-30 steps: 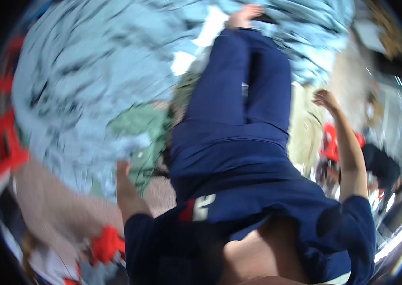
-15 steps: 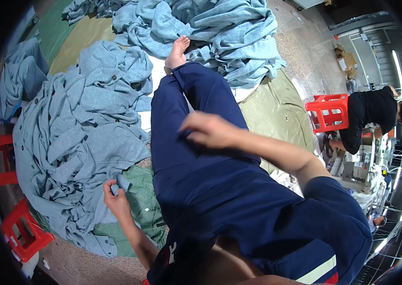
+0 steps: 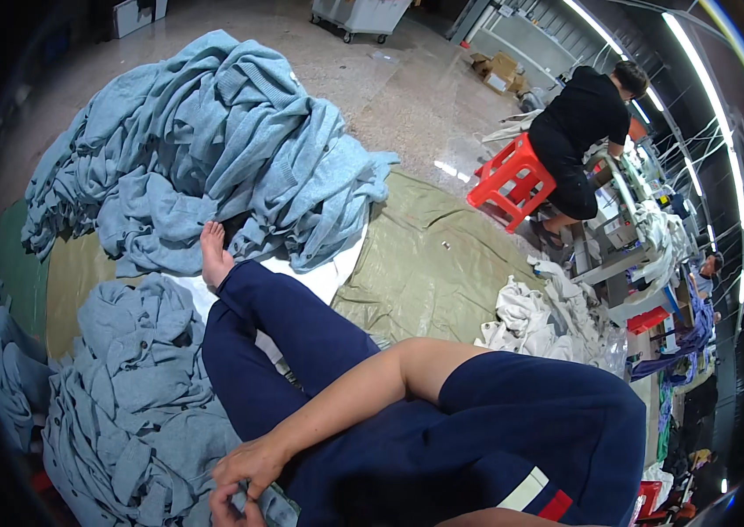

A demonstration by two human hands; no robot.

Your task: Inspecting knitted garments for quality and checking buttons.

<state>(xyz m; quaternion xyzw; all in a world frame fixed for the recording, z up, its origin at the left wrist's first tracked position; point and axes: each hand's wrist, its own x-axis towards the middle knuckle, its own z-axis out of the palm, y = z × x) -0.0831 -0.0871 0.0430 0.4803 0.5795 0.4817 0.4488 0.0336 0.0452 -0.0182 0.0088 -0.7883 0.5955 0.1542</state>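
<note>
My right hand [image 3: 253, 464] reaches across my lap and meets my left hand [image 3: 233, 508] at the lower edge of the head view. Both hands have their fingers bent and pinched together. Between and beside them shows an edge of a blue-grey knit garment [image 3: 279, 508], which they grip; most of it is cut off by the frame. Just left of the hands lies a spread heap of blue-grey buttoned cardigans [image 3: 144, 386]. My legs in navy trousers [image 3: 302, 321] stretch out beyond the hands.
A taller pile of blue-grey knitwear [image 3: 223, 140] lies past my foot. An olive sheet [image 3: 425, 263] covers the floor, with cream cloth [image 3: 539, 307] to the right. A co-worker [image 3: 578, 132] sits on a red stool [image 3: 512, 183] at a machine. A wheeled bin [image 3: 359, 16] stands far off.
My right hand has moved from over my lap down to my left hand, and the two now meet. The view has swung up and right, showing more of the floor and the co-worker.
</note>
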